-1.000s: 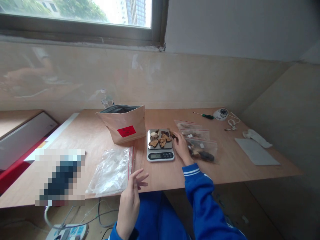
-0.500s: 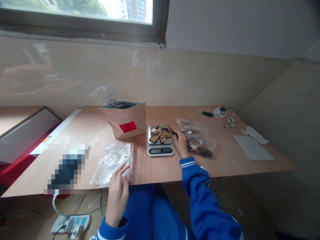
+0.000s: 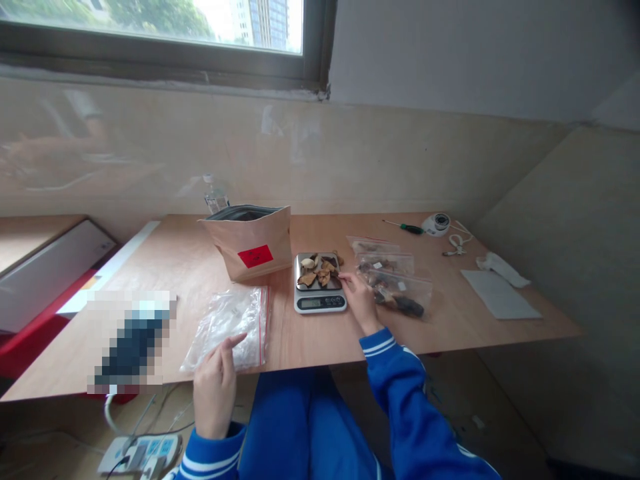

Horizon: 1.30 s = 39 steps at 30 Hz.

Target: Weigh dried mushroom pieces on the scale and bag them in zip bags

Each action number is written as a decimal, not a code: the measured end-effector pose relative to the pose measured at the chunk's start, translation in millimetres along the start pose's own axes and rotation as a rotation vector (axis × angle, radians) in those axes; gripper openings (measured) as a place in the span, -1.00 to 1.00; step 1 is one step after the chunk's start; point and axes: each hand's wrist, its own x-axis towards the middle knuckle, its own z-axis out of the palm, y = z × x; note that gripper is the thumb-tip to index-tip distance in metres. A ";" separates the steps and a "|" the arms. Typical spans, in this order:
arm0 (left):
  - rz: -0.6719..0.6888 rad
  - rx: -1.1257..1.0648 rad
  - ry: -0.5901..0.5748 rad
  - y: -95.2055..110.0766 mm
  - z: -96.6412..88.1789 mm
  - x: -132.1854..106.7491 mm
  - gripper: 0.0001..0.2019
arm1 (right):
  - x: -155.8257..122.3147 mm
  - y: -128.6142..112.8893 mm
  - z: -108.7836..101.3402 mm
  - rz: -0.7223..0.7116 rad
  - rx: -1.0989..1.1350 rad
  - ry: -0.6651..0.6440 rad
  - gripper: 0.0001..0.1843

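Note:
A kitchen scale (image 3: 321,305) stands mid-table, its display lit but too small to read. On its metal plate lie several dried brown and pale slices (image 3: 320,270), perhaps of mushroom. My right hand (image 3: 361,303) is at the plate's right edge, fingertips pinched on a dark dried slice (image 3: 337,275). Over the near edge of some clear zip bags (image 3: 227,320) hovers my left hand (image 3: 216,390), one finger stretched out, the others curled, holding nothing. Right of my right hand lie filled zip bags (image 3: 400,293) of dark dried pieces.
A brown paper pouch (image 3: 253,243) with a red label stands with its top open, a plastic bottle (image 3: 215,197) behind it. At the back right are a screwdriver (image 3: 410,229) and a white camera (image 3: 437,225). White paper (image 3: 500,295) lies right; a blurred-out dark object (image 3: 135,343) left.
My right hand has moved slightly left and nearer, from beside the plate onto its right edge. The left hand has drawn back left and down, its fingers curling more.

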 end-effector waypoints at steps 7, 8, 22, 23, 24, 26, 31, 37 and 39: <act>-0.026 0.063 0.061 -1.3 -7.1 0.7 -0.65 | -5.0 -11.5 0.1 -0.120 -0.036 -0.108 -0.73; -0.026 0.055 0.049 -1.8 -6.5 0.6 -0.66 | -6.5 -13.7 -3.7 -0.126 -0.023 -0.101 -0.72; -0.098 0.398 -0.066 22.8 21.1 8.5 -0.51 | -109.1 -69.6 -19.5 0.132 0.226 -0.119 -0.69; -0.099 0.421 -0.064 26.5 22.4 8.5 -0.53 | -117.0 -77.2 -15.8 0.119 0.254 -0.176 -0.67; -0.092 0.443 -0.061 28.7 24.1 8.5 -0.55 | -124.3 -84.8 -12.2 0.103 0.285 -0.223 -0.66; -0.066 0.468 -0.050 27.5 28.2 9.0 -0.61 | -137.2 -99.1 -5.6 0.070 0.348 -0.290 -0.65; -0.027 0.288 0.030 7.3 34.1 15.2 -0.74 | -151.0 -123.1 5.3 0.021 0.454 -0.432 -0.65; -0.070 -0.061 0.146 23.9 28.0 7.4 -0.78 | -119.7 -138.3 22.1 0.207 0.518 -0.377 -0.73; -0.053 -0.171 0.147 38.6 28.8 -2.4 -0.76 | -104.3 -143.8 27.6 0.297 0.531 -0.366 -0.66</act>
